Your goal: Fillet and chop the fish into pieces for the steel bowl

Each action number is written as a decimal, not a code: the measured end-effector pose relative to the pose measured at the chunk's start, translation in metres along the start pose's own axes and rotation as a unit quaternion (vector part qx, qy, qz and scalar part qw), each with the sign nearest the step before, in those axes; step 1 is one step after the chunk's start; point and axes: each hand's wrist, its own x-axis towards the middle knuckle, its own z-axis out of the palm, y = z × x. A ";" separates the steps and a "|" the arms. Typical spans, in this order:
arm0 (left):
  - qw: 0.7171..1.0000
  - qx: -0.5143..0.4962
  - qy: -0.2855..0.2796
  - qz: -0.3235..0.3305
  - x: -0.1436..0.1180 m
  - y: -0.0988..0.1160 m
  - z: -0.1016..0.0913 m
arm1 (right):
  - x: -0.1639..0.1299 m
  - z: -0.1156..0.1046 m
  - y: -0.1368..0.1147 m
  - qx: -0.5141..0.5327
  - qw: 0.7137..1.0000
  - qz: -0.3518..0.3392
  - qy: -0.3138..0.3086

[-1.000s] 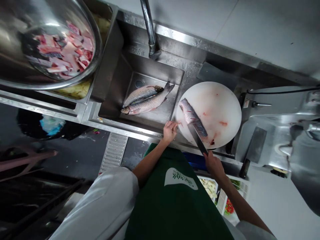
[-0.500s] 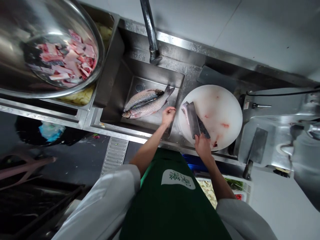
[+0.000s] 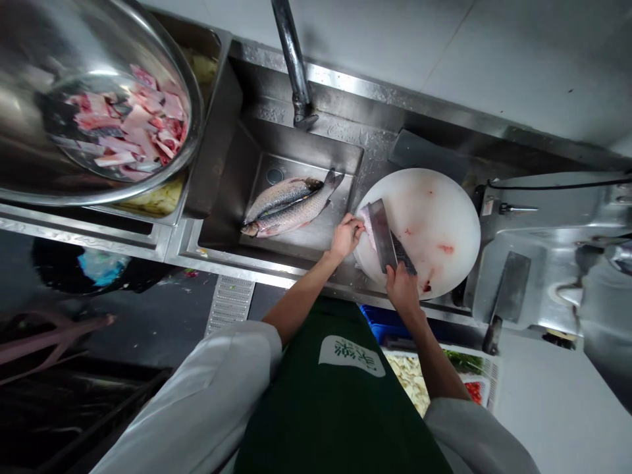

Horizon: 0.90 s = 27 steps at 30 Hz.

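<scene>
A round white cutting board (image 3: 434, 217), smeared with blood, sits on the steel counter right of the sink. On its left part lies a fish fillet (image 3: 405, 258), mostly covered by the broad blade of a cleaver (image 3: 382, 235). My right hand (image 3: 402, 289) grips the cleaver's handle at the board's near edge. My left hand (image 3: 347, 236) rests at the board's left rim, fingers touching the fillet's end beside the blade. Two whole fish (image 3: 289, 203) lie side by side in the sink basin (image 3: 232, 178).
A large steel bowl (image 3: 29, 178) of cut fish pieces stands at the upper left over a steel tray. A tap (image 3: 293, 62) rises behind the sink. A second cleaver (image 3: 508, 293) lies on the counter to the right. Trays of chopped vegetables (image 3: 419, 382) sit below the counter.
The cleaver swung from the fillet's near end to lie flat over the fillet. My left hand went over the sink edge, then came back to the fillet's end at the board's rim.
</scene>
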 end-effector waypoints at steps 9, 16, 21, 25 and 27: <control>0.999 0.005 0.033 0.004 -0.014 0.001 0.011 | 0.011 0.001 0.003 -0.044 0.999 -0.019 -0.013; 0.998 0.009 0.057 -0.006 -0.017 0.002 0.017 | 0.020 -0.010 0.013 -0.088 0.994 -0.039 -0.043; 0.998 0.003 0.055 -0.020 -0.016 0.003 0.021 | 0.043 -0.024 -0.005 -0.089 0.994 -0.048 -0.045; 0.997 0.012 0.070 -0.033 -0.013 0.003 0.017 | 0.078 -0.034 -0.033 -0.048 0.995 -0.091 0.008; 0.995 0.007 0.087 -0.045 -0.013 0.003 0.015 | 0.085 -0.037 -0.035 -0.036 0.994 -0.103 0.018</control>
